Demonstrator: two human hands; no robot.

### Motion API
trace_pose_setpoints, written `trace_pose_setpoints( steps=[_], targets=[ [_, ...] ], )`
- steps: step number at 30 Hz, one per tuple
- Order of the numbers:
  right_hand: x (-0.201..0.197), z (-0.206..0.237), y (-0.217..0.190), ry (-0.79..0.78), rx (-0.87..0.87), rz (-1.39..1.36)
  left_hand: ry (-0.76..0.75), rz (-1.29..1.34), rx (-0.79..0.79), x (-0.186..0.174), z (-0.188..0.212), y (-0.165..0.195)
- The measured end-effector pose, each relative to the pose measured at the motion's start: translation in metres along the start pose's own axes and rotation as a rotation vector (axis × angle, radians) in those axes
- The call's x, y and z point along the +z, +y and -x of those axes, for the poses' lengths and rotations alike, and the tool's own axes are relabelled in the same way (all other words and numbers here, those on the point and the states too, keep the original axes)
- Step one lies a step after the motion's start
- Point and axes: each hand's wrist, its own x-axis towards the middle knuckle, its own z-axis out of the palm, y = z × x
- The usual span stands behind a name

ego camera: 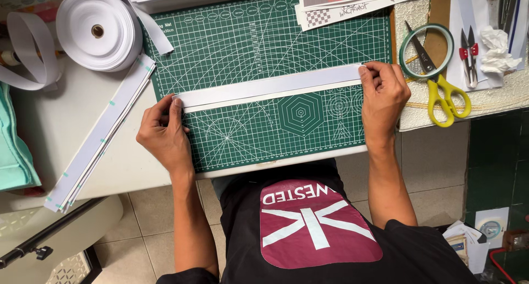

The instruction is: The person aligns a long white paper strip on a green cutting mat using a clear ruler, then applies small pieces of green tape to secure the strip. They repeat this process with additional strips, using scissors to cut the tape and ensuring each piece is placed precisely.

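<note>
A long white strip (270, 87) lies across a green cutting mat (259, 36), slightly tilted up to the right. My left hand (165, 134) pinches the strip's left end with thumb and fingers. My right hand (383, 96) grips the strip's right end at the mat's right edge. Both hands hold the strip flat and stretched against the mat.
A large roll of white tape (98, 30) sits at the top left, with a stack of cut white strips (99, 135) beside the mat. Yellow-handled scissors (441, 85), a ring of tape (427, 49), small snips (469, 55) and crumpled paper (496, 49) lie right.
</note>
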Motion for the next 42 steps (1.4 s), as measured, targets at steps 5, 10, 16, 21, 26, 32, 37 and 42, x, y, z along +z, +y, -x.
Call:
trace_pose_setpoints(
  steps=[5,10,16,21,26,32,37,42],
  targets=[
    [0.0,0.0,-0.001,0.001,-0.006,-0.007,-0.002,-0.019,0.018,0.0,0.0,-0.001],
    [0.0,0.0,-0.002,0.0,-0.01,0.006,0.003,-0.012,0.017,0.001,0.0,0.0],
    [0.001,0.0,0.0,-0.005,-0.011,0.02,0.007,-0.015,0.019,0.002,0.0,0.0],
    [0.007,-0.001,0.005,0.005,0.005,0.002,0.008,-0.04,0.014,0.002,-0.002,-0.001],
    [0.006,0.001,0.006,-0.001,0.01,0.021,0.004,-0.03,0.016,0.002,0.0,0.0],
    [0.006,0.005,0.012,-0.004,-0.036,0.044,0.002,-0.006,0.011,0.002,0.0,-0.005],
    [0.002,0.007,0.016,-0.022,-0.099,0.03,0.022,0.044,-0.002,-0.001,-0.006,-0.013],
    [0.004,0.009,0.008,-0.024,-0.047,-0.021,0.031,0.048,0.008,-0.002,-0.006,-0.011]
  ],
)
